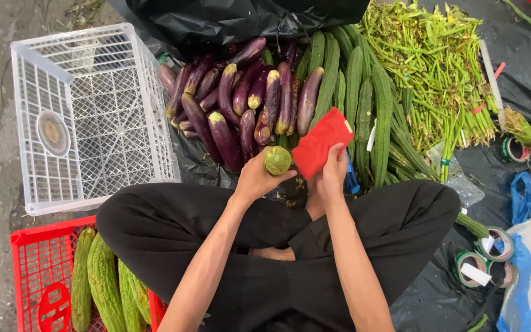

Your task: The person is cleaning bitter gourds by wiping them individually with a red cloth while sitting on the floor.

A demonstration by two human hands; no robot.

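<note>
Green round eggplant (277,160) in left hand (254,179), red cloth (321,142) in right hand (333,171)

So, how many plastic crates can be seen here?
2. The white crate stands at upper left, holding no vegetables. The red crate lies at lower left, holding bitter gourds; the person's knee and the picture edge hide part of it.

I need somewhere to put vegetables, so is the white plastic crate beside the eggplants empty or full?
Empty. The white crate shows its bare lattice floor, with only a round mark on one wall; no vegetables inside.
</note>
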